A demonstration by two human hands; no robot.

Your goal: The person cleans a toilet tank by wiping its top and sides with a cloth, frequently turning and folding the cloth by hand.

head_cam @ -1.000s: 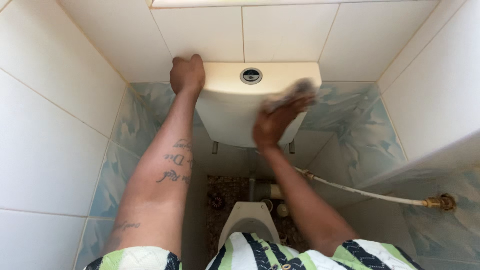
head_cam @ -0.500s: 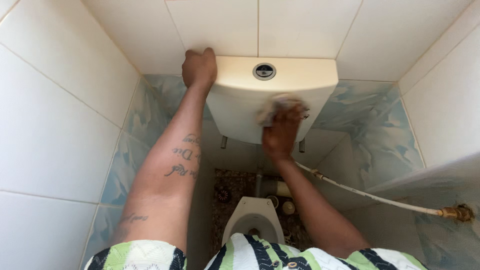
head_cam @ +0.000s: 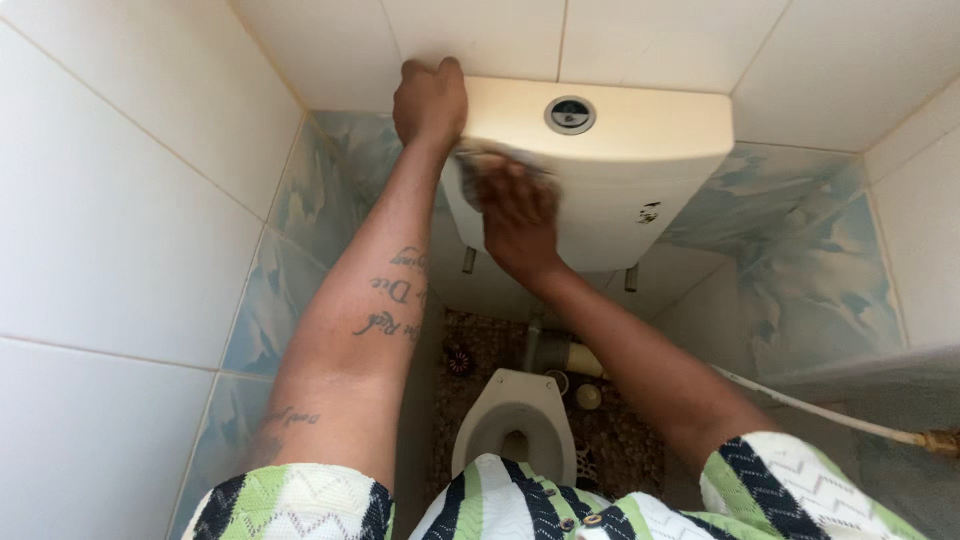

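A left hand curls its fingers over the top corner of a cream toilet cistern. Just below those fingers, the right hand presses a cloth, fingers closed on it, against the cistern's front.

The left hand grips the cistern corner while the right hand presses a cloth against its front.
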